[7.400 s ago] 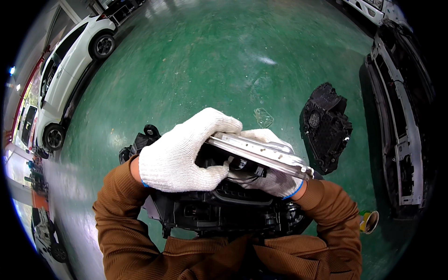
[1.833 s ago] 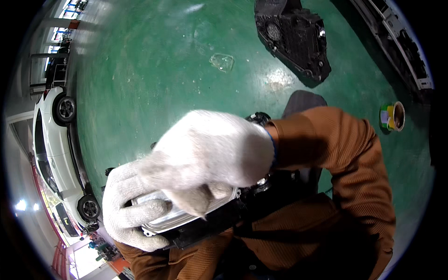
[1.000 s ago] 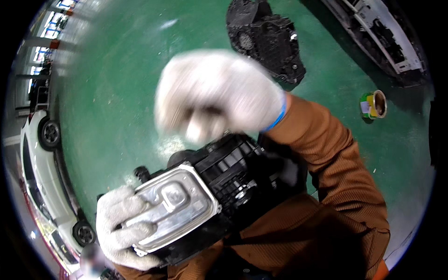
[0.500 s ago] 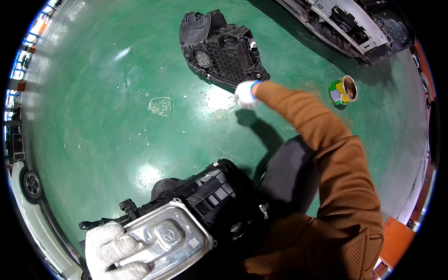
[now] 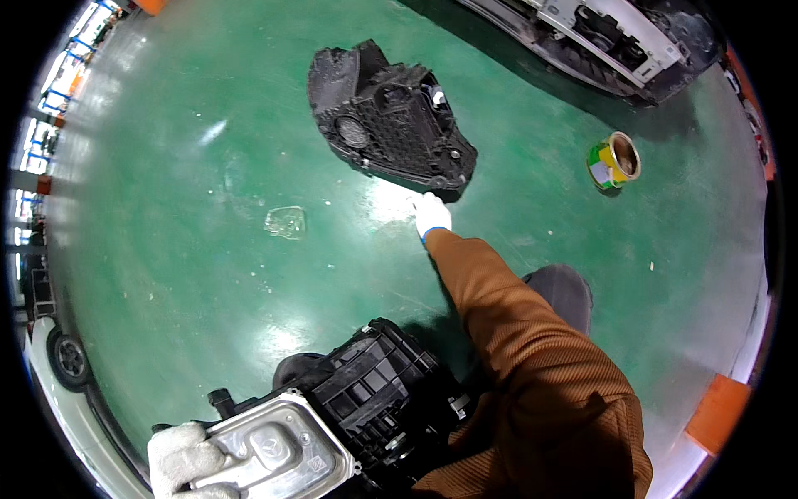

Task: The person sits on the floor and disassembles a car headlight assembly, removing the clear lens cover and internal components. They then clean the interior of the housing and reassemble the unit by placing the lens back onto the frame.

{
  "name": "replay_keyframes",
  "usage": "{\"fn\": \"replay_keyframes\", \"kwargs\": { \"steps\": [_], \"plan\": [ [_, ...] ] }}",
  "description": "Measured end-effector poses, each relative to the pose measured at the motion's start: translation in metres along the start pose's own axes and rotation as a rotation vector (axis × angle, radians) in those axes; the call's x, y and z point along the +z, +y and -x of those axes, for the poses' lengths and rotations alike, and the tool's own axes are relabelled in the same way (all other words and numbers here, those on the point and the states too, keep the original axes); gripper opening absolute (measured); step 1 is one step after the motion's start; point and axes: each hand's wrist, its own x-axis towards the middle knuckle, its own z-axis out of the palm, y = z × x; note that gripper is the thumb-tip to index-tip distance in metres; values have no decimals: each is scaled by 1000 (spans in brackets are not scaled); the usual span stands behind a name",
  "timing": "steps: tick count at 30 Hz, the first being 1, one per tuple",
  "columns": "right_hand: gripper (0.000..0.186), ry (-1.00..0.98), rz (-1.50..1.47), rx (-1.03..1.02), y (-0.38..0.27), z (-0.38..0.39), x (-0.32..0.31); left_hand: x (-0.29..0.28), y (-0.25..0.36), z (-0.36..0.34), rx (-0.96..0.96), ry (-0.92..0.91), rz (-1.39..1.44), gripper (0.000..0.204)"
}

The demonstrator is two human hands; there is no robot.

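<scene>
My left hand [image 5: 183, 461], in a pale knitted glove, curls over the left end of a silver metal cover [image 5: 278, 445]. That cover is joined to a black plastic car-part assembly [image 5: 382, 366] with ribs and clips, low in the view against my body. My right hand [image 5: 432, 214], white-gloved with a blue cuff, reaches forward, fingers stretched out, at the near edge of a black curved car-part housing [image 5: 395, 125]. This housing lies on the floor and has a round mesh patch. Whether my fingertips touch it, I cannot tell.
A clear plastic piece [image 5: 285, 223] lies on the green floor [image 5: 208, 283]. To the right stands a yellow-green can [image 5: 613, 160]. A large dark bumper-like part [image 5: 598, 46] is at the far right. A pale car [image 5: 71, 407] borders the left, an orange block [image 5: 719, 413] the right.
My right hand has moved nearer and slightly left, beside the housing's near edge. My view has shifted, so the floor things appear lower. The left hand still holds the metal-covered assembly.
</scene>
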Motion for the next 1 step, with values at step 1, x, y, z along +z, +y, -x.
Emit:
{"fn": "replay_keyframes", "kwargs": {
  "steps": [1],
  "plan": [
    [28, -10, -22, -37, -23, 0, 3, -20, -10, 9, 41, -173, -14, 57]
  ]
}}
